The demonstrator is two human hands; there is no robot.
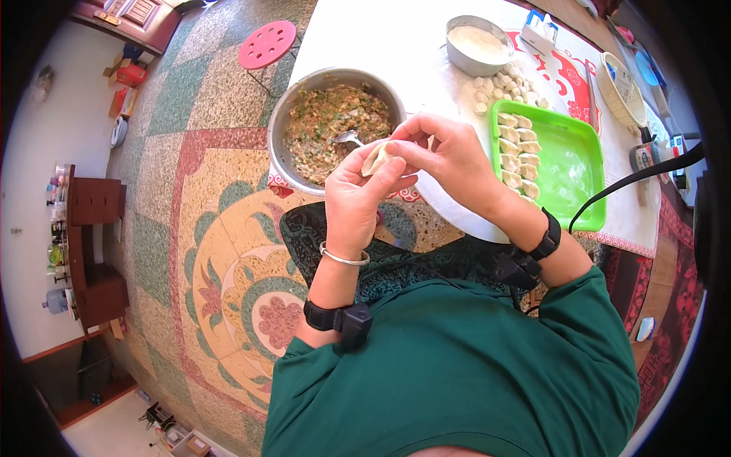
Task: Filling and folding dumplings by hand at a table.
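Note:
Between my two hands is a small dough dumpling (375, 160), its edge pinched by the fingers. My left hand (362, 191) holds it from the left, and the thumb and fingertips of my right hand (442, 151) press on its upper right side. Just behind my left hand stands a metal bowl (278, 134) of minced filling (320, 128), with a metal spoon (346, 136) resting in it. To the right of my hands, a green plastic tray (597, 171) holds rows of folded dumplings (510, 147) along its left side.
Small dough pieces (494, 88) lie by a metal bowl of flour (478, 45) at the table's far side. A woven basket (622, 91), a bottle (642, 155) and a black cable (634, 181) are at the right. A pink stool (267, 44) stands beyond the table's left edge.

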